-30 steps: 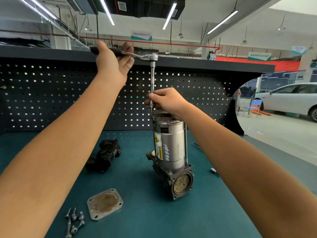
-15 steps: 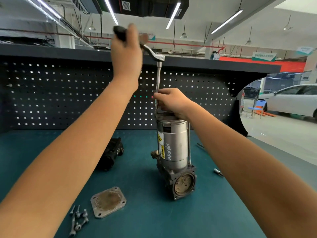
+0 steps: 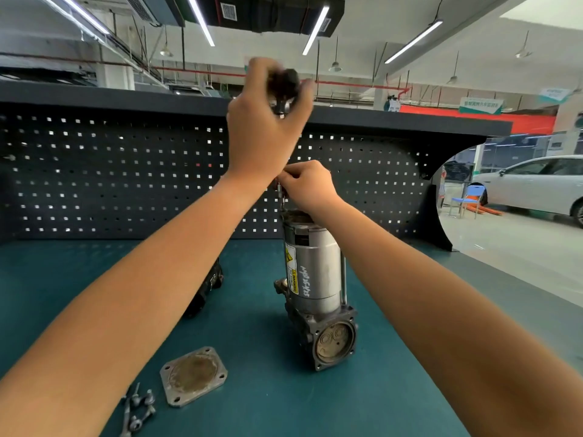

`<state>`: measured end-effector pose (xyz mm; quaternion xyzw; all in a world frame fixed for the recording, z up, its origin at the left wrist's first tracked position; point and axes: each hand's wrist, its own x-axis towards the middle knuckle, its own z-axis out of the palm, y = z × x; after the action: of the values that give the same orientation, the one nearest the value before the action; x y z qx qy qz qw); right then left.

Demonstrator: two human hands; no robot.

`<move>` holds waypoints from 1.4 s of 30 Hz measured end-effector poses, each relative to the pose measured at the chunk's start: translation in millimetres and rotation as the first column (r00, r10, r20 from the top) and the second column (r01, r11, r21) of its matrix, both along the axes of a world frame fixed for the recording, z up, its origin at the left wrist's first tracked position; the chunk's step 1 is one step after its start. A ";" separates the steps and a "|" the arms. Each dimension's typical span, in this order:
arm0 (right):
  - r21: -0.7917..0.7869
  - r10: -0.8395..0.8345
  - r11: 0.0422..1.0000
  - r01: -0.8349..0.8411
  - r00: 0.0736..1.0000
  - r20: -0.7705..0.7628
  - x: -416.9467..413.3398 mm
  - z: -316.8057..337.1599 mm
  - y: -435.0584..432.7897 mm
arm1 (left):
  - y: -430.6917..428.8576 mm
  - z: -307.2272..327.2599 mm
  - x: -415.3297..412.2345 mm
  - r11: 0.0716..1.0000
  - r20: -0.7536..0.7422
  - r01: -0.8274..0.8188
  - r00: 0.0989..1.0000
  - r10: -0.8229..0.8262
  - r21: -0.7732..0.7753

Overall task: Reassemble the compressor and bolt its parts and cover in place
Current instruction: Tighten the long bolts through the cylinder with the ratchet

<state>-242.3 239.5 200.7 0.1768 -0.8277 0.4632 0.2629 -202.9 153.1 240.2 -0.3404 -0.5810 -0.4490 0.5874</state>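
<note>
The silver compressor (image 3: 312, 272) stands upright on the teal bench, its round port face (image 3: 332, 342) turned toward me. My left hand (image 3: 262, 137) is raised above it, closed around the black ratchet handle (image 3: 284, 85), which points toward the camera and is blurred. My right hand (image 3: 307, 184) pinches the thin extension shaft (image 3: 281, 197) just above the compressor's top. The ratchet head is hidden behind my left hand. A square cover plate (image 3: 194, 375) lies flat at the front left, with several loose bolts (image 3: 137, 410) beside it.
A black compressor part (image 3: 208, 288) lies left of the compressor, mostly hidden by my left forearm. A dark pegboard (image 3: 94, 175) backs the bench. Beyond the bench's right edge are a blue chair (image 3: 467, 200) and a white car (image 3: 533, 184).
My left hand has swung the ratchet handle from the left round to the right and toward me. My right hand has stayed on the shaft above the compressor.
</note>
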 end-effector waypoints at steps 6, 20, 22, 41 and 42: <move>0.033 0.091 0.995 -0.094 0.993 0.076 1.2 1.3 5.2 | -17.8 10.5 -9.0 0.844 0.160 0.310 0.897 -0.413 0.437; 0.023 0.029 0.999 -0.031 0.995 0.097 -1.4 2.1 4.3 | -42.8 16.2 -37.9 0.506 0.241 0.449 0.525 -0.816 0.736; 0.041 0.007 0.999 -0.011 0.996 0.084 -1.2 1.9 3.8 | -32.3 9.1 -25.3 0.687 0.284 0.411 0.693 -0.662 0.599; -0.100 0.221 0.974 -0.205 0.957 0.187 3.0 1.1 10.0 | -49.2 23.9 -40.7 0.338 0.132 0.364 0.487 -0.863 0.868; -0.086 0.207 0.977 -0.194 0.960 0.187 0.3 0.5 10.0 | -49.4 24.8 -43.0 0.333 0.149 0.348 0.462 -0.874 0.876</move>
<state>-242.0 249.4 201.3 0.2047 -0.8112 0.5300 0.1382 -245.9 103.6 265.1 -0.1075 -0.3024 -0.9234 0.2105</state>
